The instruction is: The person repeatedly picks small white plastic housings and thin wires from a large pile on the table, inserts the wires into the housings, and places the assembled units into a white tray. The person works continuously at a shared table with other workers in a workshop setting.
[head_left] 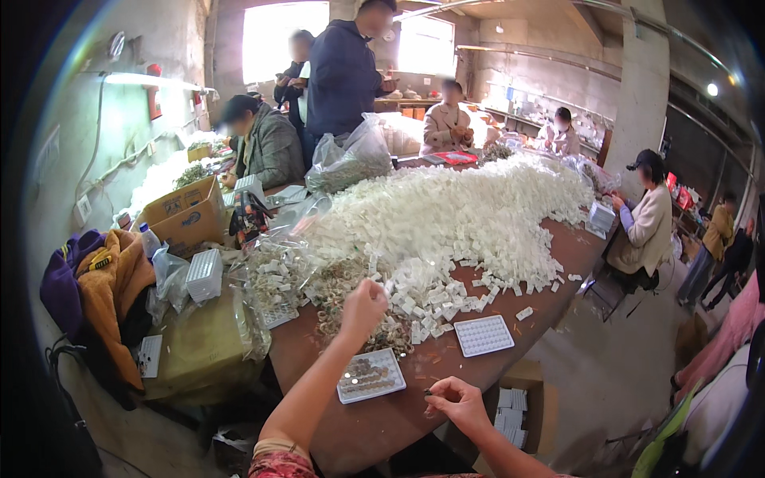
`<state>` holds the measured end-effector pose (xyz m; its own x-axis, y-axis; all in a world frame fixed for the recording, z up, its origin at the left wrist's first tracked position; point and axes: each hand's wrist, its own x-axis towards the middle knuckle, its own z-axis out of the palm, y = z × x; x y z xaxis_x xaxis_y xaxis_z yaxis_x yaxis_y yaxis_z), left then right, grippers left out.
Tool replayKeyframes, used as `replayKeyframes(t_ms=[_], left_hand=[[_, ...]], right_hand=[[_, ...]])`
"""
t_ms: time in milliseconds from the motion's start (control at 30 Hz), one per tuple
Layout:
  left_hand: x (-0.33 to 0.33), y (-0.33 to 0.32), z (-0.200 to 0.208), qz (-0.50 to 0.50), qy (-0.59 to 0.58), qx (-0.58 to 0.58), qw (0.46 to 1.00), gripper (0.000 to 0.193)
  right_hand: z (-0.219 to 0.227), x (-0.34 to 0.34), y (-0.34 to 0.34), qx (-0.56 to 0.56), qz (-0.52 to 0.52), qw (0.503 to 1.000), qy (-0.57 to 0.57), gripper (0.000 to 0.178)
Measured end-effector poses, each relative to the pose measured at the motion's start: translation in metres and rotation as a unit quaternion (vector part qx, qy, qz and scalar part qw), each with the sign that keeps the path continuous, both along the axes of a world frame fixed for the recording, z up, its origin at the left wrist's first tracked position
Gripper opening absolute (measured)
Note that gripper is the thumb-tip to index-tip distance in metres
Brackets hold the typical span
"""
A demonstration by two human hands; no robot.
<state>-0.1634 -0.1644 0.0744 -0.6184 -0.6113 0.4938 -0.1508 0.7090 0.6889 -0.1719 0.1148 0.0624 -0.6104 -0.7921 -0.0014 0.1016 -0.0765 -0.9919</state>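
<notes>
My left hand [365, 309] is raised over the near edge of the piles, its fingers drawn together; whatever they hold is hidden or too small to name. Thumb and finger of my right hand [460, 405] pinch a small dark piece [429, 393] above the table's near edge. Between my hands lies a white slotted tray [371, 376] with rows of small brownish parts in it. Another white tray [484, 335], with no parts visible in it, rests to the right. Tangled tan parts [339, 319] are heaped beyond my left hand.
A large mound of small white plastic pieces [446, 211] covers the brown table [542, 311]. Below its right edge stands a carton [542, 406] with stacked white pieces. Clothes [111, 287], a cardboard box [183, 215] and bags sit left. Several people work around the table.
</notes>
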Motion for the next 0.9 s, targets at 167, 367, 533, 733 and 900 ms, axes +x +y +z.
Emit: replayKeyframes(t_ms=[167, 367, 533, 733, 900], left_hand=[[0.074, 0.065, -0.005, -0.174, 0.019, 0.453, 0.874, 0.018], [0.146, 0.114, -0.006, -0.168, 0.193, 0.641, 0.723, 0.016], [0.165, 0.134, -0.018, -0.139, 0.221, 0.561, 0.786, 0.015], [0.168, 0.151, -0.032, -0.097, 0.258, 0.490, 0.827, 0.015], [0.169, 0.152, -0.033, -0.099, 0.244, 0.476, 0.839, 0.018]], right_hand=[[0.015, -0.005, -0.024, -0.067, 0.086, 0.986, -0.128, 0.013], [0.005, 0.006, -0.050, -0.069, 0.178, 0.952, -0.237, 0.012], [-0.005, 0.015, -0.052, -0.013, 0.231, 0.946, -0.228, 0.014], [-0.006, 0.019, -0.047, 0.002, 0.237, 0.950, -0.205, 0.014], [0.000, 0.023, -0.044, 0.027, 0.229, 0.970, -0.082, 0.015]])
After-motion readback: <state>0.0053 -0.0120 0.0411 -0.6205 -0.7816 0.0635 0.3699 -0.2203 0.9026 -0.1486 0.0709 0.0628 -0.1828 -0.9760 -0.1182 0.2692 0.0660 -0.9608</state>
